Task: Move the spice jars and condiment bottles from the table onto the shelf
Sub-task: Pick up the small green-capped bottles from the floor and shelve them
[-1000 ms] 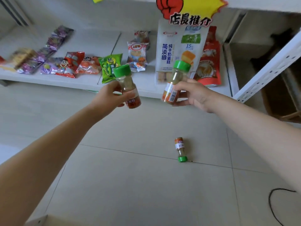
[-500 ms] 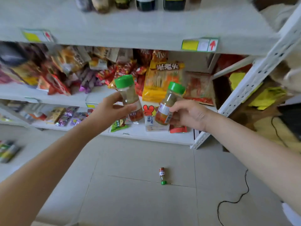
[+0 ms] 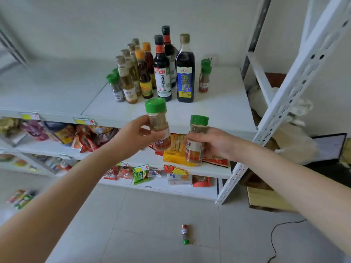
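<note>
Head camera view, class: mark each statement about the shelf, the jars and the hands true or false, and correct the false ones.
1. The left hand grips a clear plastic spice jar with a green lid. True.
2. The right hand is empty. False: it grips a second green-lidded spice jar.
3. Tall dark glass bottles stand on the white metal top shelf. True.
4. The small green-capped jar on the grey tiled floor stands upright. False: it lies on its side.
5. Both held jars rest on the top shelf. False: they are held in the air in front of it.
</note>
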